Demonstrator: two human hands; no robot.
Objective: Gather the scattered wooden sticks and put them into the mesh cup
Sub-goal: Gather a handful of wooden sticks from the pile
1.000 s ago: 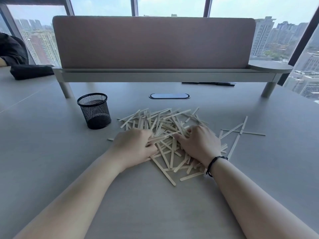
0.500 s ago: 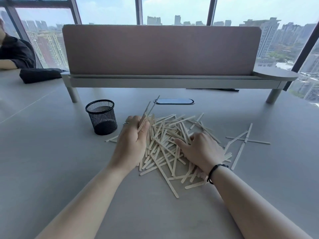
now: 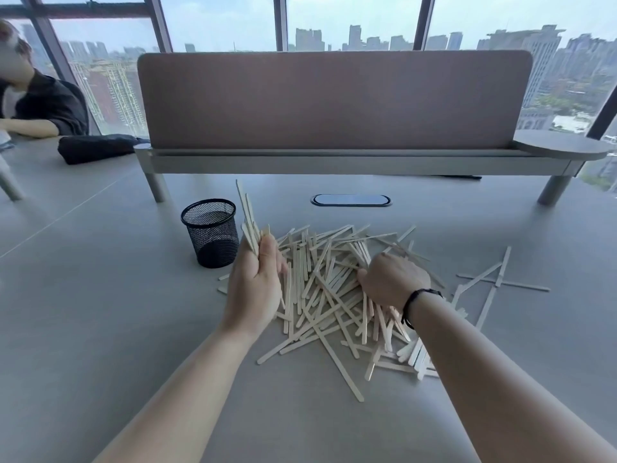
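Left of centre, the mesh cup (image 3: 211,232) is standing empty on the table (image 3: 83,312). Beside it, the left hand (image 3: 255,284) is clenching a small bundle of sticks (image 3: 249,225) upright, likely for dropping in. The right hand (image 3: 394,279) is pressing curled into the pile (image 3: 329,295); its grip is hidden.

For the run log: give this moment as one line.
left hand: holds stick bundle beside mesh cup | right hand: on stick pile | cup: empty
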